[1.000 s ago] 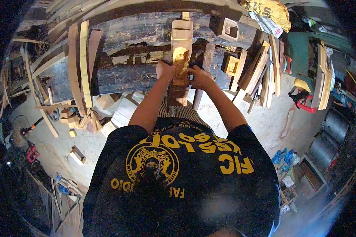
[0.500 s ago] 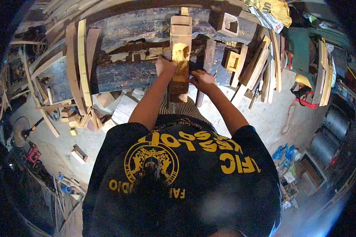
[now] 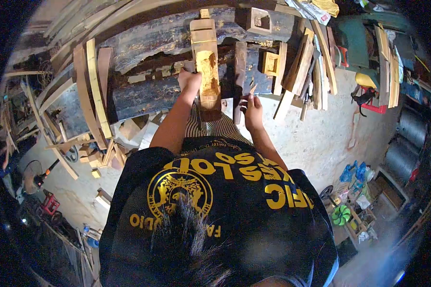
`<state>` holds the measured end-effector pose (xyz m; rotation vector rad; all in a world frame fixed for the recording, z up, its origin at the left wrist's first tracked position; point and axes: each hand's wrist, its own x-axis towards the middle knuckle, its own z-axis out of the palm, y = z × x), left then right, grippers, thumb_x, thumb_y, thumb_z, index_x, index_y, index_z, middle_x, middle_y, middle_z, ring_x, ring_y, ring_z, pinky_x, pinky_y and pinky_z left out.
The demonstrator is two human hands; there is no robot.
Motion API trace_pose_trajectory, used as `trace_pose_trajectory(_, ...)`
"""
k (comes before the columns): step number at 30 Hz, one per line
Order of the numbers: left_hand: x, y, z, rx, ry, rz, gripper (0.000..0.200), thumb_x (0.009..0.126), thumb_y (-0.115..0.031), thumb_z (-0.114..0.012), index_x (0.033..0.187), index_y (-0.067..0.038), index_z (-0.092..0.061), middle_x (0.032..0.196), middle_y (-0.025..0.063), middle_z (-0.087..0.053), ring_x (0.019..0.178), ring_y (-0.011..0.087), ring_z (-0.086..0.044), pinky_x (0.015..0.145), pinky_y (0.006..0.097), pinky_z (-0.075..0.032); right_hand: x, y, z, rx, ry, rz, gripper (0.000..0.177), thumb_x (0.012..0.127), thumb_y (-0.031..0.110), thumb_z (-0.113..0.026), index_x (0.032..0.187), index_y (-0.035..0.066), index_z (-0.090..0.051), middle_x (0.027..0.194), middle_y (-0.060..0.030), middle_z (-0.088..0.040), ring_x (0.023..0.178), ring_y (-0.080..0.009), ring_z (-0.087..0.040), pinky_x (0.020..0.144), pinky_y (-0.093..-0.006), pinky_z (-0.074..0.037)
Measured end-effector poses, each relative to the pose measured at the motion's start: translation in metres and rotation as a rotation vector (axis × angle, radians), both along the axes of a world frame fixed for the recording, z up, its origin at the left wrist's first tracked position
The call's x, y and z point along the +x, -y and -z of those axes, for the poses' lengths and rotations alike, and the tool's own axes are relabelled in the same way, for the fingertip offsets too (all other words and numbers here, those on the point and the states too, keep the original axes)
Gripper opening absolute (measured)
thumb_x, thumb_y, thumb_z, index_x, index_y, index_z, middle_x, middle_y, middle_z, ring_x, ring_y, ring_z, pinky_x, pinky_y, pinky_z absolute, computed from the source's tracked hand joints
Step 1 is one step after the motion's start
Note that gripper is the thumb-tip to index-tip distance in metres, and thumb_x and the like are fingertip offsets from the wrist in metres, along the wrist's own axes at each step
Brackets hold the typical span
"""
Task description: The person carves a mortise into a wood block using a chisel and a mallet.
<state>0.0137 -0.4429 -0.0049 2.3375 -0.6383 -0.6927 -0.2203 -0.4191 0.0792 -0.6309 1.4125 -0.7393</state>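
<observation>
The right hand (image 3: 253,114) is being drawn away from the block (image 3: 207,71); on the bench (image 3: 134,98), it's now being steadied by the left (image 3: 190,82) alone. Hands are being held apart, neither grip being clearly shown.

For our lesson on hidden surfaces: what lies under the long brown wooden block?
The dark, scarred bench shows on both sides of the block; the surface directly beneath is covered.

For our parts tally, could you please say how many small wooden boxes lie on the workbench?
2: a pale box farther off, right of the carved block; a yellowish box nearer, right of the dark bar. Others may be hidden.
</observation>
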Motion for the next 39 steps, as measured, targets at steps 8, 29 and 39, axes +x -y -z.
trace_pose_trajectory(8,0.006,-0.025,-0.034,-0.270,-0.848,-0.089,0.021,0.074,-0.009,-0.070,0.085,0.000,-0.054,0.061,0.0060,-0.057,0.040,0.0124,-0.049,0.034,0.0273,-0.038,-0.003,-0.011,0.026,-0.149,-0.408,-0.318,0.032,0.086,0.011,-0.051,0.117,0.005,-0.048,0.097,-0.0085,-0.056,0.079,-0.0150,-0.055,0.070,-0.0283,-0.045)
trace_pose_trajectory(29,-0.003,-0.056,-0.095,0.052,0.076,0.597,0.059,0.065,-0.042,-0.072,0.102,0.000,-0.053,0.086,0.0227,-0.061,0.082,0.0382,-0.060,0.070,0.0423,-0.048,0.069,0.016,0.041,-0.487,-0.497,-0.411,0.024,0.076,0.016,-0.064,0.095,0.001,-0.062,0.084,-0.0188,-0.064,0.079,-0.0307,-0.063,0.072,-0.0348,-0.049)
trace_pose_trajectory(39,-0.001,-0.060,-0.063,0.421,-0.016,0.613,0.058,0.066,-0.038,-0.072,0.106,-0.003,-0.049,0.096,0.0209,-0.061,0.092,0.0354,-0.059,0.078,0.0425,-0.047,0.072,0.026,0.057,-0.478,-0.648,-0.507,0.019,0.068,0.011,-0.068,0.081,0.000,-0.060,0.079,-0.0157,-0.064,0.077,-0.0304,-0.062,0.070,-0.0359,-0.049)
